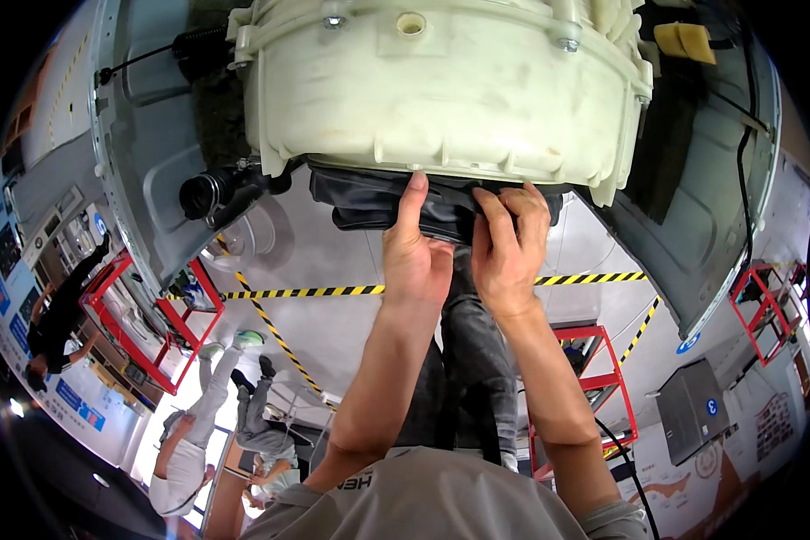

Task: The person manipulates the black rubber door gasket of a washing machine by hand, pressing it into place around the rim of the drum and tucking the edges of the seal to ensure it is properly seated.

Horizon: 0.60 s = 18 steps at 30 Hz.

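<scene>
A large cream plastic housing (441, 99) with bolts along its rim fills the top of the head view. Folded black rubber or flexible sheeting (360, 193) lies just beneath its lower edge. My left hand (409, 252) grips this black material, its thumb pointing up near the housing's edge and its other fingers curled out of sight underneath. My right hand (508, 243) is closed on the same material just to the right, fingertips pressed in under the housing's lip and partly hidden.
Metal side panels (139, 108) flank the housing, with a black hose (198, 193) at left and yellow foam (684, 40) at upper right. Red stands (603, 378), striped floor tape (324, 291) and a grey case (684, 405) are farther off. Other people (180, 450) are at lower left and far left.
</scene>
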Tool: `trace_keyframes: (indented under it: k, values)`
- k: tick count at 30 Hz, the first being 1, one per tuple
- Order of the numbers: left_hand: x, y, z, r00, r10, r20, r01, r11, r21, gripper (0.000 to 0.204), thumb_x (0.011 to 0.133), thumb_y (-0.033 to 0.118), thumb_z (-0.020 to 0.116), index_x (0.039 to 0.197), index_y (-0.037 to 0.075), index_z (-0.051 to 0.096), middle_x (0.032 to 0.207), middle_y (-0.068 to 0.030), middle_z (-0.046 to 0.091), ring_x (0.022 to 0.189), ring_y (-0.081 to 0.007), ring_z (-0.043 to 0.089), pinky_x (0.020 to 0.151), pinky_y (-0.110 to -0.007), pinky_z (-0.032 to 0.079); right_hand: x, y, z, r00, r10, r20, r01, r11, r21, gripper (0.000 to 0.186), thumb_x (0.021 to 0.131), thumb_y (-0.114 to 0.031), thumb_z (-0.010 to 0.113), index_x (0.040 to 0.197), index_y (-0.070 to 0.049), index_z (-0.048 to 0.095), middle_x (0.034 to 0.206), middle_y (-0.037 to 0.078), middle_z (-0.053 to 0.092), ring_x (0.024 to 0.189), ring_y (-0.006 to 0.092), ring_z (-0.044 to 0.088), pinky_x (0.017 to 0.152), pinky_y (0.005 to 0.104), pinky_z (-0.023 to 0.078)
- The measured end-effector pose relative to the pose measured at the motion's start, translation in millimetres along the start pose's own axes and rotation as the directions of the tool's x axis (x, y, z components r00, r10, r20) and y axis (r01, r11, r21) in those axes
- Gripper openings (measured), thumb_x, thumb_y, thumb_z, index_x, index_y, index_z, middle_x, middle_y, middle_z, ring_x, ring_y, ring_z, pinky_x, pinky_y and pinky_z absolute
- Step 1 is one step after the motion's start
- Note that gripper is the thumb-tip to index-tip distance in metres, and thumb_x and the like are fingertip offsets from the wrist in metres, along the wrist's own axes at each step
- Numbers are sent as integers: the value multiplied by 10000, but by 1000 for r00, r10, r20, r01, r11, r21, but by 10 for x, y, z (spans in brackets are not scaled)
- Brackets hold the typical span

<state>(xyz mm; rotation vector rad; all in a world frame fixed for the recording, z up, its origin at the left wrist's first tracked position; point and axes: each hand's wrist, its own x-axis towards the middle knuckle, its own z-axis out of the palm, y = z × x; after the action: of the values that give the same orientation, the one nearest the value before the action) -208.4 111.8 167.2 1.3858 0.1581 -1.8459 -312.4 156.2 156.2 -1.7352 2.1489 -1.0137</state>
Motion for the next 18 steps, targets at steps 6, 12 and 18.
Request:
trace_keyframes:
  k: [6, 12, 18]
  values:
    - [-51, -78, -36, 999, 42, -30, -44, 998, -37, 473, 996, 470, 596, 1259, 78, 616, 1194, -32, 702, 1103, -186, 654, 982, -396, 490, 34, 5, -38, 997, -27, 67, 30, 999, -41, 382, 725, 18, 681, 1102, -37, 710, 1022, 102, 562, 992, 288, 573, 1004, 508, 476]
    - [-96, -92, 140, 994, 89, -59, -86, 994, 61, 448, 1014, 454, 588, 1251, 75, 617, 1193, -32, 698, 1066, -170, 659, 943, -356, 493, 84, 27, -150, 983, -66, 168, 74, 997, -37, 456, 685, -4, 653, 1137, -44, 693, 1031, 97, 567, 993, 298, 563, 951, 470, 436]
    - [13, -104, 81, 986, 169, 1, -169, 984, 63, 296, 1002, 246, 645, 1222, 48, 622, 1115, -27, 687, 1049, -162, 651, 939, -357, 502, 100, 74, -110, 978, -72, 194, 74, 997, -3, 453, 674, 8, 643, 1121, -57, 682, 1078, 96, 592, 1015, 304, 564, 903, 460, 431]
